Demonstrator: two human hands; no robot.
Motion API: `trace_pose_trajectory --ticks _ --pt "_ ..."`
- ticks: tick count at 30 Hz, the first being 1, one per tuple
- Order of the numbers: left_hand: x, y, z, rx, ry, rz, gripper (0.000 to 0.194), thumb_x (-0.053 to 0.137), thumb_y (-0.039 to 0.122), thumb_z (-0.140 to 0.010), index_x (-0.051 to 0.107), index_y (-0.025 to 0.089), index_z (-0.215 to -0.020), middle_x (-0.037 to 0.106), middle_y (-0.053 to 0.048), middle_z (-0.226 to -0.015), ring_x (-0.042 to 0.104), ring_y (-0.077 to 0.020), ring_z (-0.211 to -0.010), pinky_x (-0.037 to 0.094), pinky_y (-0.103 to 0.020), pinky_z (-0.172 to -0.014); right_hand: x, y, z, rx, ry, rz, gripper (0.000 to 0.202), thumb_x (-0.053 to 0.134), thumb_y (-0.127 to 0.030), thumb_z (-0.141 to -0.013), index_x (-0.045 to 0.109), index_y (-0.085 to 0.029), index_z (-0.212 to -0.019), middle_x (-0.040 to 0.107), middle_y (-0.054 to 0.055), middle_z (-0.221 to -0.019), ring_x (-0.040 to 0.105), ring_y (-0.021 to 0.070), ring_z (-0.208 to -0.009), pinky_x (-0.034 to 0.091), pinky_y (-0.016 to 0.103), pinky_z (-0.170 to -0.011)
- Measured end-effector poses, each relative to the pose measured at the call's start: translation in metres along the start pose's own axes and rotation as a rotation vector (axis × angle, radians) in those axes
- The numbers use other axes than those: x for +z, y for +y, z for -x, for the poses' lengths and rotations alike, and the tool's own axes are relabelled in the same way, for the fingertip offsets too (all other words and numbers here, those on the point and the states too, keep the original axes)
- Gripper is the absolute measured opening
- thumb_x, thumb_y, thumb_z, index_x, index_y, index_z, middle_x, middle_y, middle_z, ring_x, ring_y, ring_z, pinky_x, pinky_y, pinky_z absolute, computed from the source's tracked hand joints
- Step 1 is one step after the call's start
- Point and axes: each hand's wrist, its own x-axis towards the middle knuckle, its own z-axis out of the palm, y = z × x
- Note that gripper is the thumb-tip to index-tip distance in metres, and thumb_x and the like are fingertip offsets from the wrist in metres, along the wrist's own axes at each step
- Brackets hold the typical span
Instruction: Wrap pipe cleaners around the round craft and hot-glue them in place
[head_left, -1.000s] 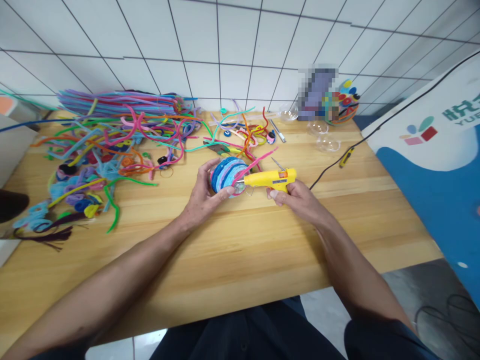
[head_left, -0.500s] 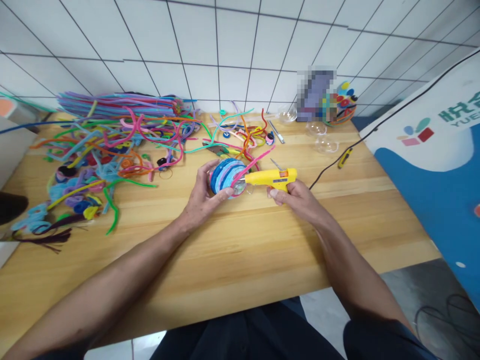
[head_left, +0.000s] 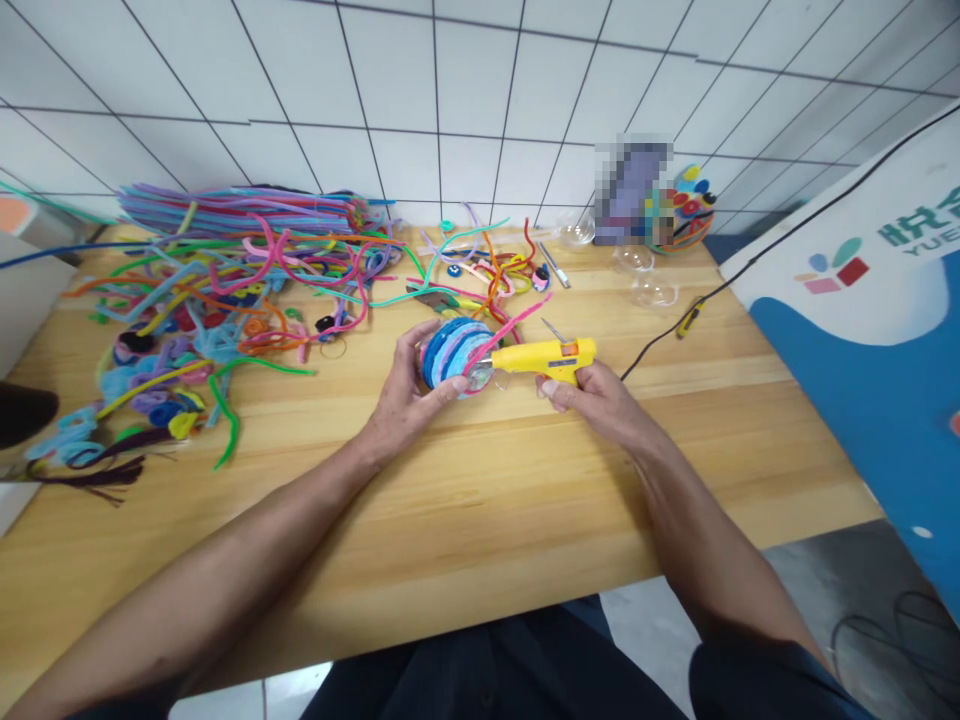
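Cord of the glue gun appears to have shifted slightly since the earlier frame, now running against the yellow cutter. Little else differs: wrapped ball and both hands sit almost exactly where they were.

Left hand: fingers curled around the far side and left edge of the ball, thumb on its near side; opened only as wide as the ball, gripping it above the bench. Blue, light-blue and lilac bands on it. A pink pipe cleaner slants up and right from the ball, its tip clear of the hands.

Right hand: fingers closed round the gun's grip. Nozzle points left and meets the ball's clear end, as far as I can see; exact contact too small for me to confirm.

Pale wood bench. On my left, a loose tangle of coloured pipe cleaners, a neat bundle behind it against the white tiled wall. Beyond the ball, a green-handled tool. Back right, clear plastic domes, near a pixelated patch. Right of the bench, a blue-and-white banner; black cable coiled on the grey floor.
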Motion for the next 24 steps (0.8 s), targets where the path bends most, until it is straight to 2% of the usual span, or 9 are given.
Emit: trace_pose_trajectory --ticks 3,7,12,17,21,24 --pt "-0.0001 0.0002 0.0000 -0.004 -0.003 -0.003 0.087 0.091 0.067 -0.094 0.046 0.031 -0.160 0.061 -0.015 -0.164 0.068 -0.0329 -0.146 0.058 -0.055 -0.127 0.0005 -0.0001 0.0007 0.018 -0.013 0.011 0.044 0.089 -0.062 -0.086 0.069 -0.023 -0.084 0.068 0.003 -0.087 0.060 0.0184 -0.079 0.051 0.031 -0.067" --pt "-0.0001 -0.0004 0.0000 0.009 -0.013 0.014 0.087 0.091 0.065 -0.095 0.046 0.032 -0.161 0.062 -0.014 -0.164 0.069 -0.0320 -0.144 0.059 -0.053 -0.124 0.0004 0.0010 0.0001 0.001 0.047 -0.024 0.043 0.089 -0.061 -0.085 0.072 -0.023 -0.093 0.067 0.001 -0.086 0.055 0.0154 -0.072 0.048 0.030 -0.064" --pt "-0.0002 -0.0019 -0.0001 0.020 -0.006 -0.007 0.087 0.091 0.066 -0.095 0.047 0.031 -0.161 0.061 -0.015 -0.164 0.068 -0.0330 -0.147 0.058 -0.054 -0.126 0.0013 0.0007 0.0002 0.006 -0.011 0.006 0.042 0.088 -0.060 -0.086 0.069 -0.023 -0.085 0.066 0.003 -0.087 0.059 0.0175 -0.078 0.050 0.030 -0.066" --pt "-0.0004 -0.0030 -0.0002 0.036 -0.007 -0.011 0.087 0.091 0.065 -0.095 0.047 0.032 -0.161 0.062 -0.014 -0.164 0.069 -0.0327 -0.146 0.060 -0.054 -0.125 0.0012 0.0015 0.0005 -0.009 0.029 -0.009 0.042 0.088 -0.061 -0.087 0.070 -0.024 -0.091 0.066 0.002 -0.086 0.056 0.0170 -0.076 0.049 0.030 -0.066" --pt "-0.0004 -0.0035 -0.0003 0.039 -0.003 -0.009 0.085 0.091 0.064 -0.096 0.047 0.031 -0.161 0.062 -0.014 -0.164 0.070 -0.0324 -0.145 0.060 -0.054 -0.126 -0.0002 0.0014 0.0013 -0.011 -0.029 0.030 0.042 0.087 -0.061 -0.090 0.069 -0.024 -0.084 0.066 0.003 -0.086 0.058 0.0185 -0.080 0.050 0.030 -0.068" --pt "-0.0005 -0.0033 -0.0004 0.038 -0.012 0.001 0.086 0.091 0.063 -0.096 0.047 0.031 -0.162 0.062 -0.015 -0.165 0.070 -0.0324 -0.145 0.060 -0.054 -0.125 -0.0009 0.0013 0.0020 -0.014 -0.016 0.040 0.043 0.085 -0.062 -0.090 0.068 -0.024 -0.082 0.067 0.004 -0.086 0.059 0.0189 -0.081 0.051 0.030 -0.068"
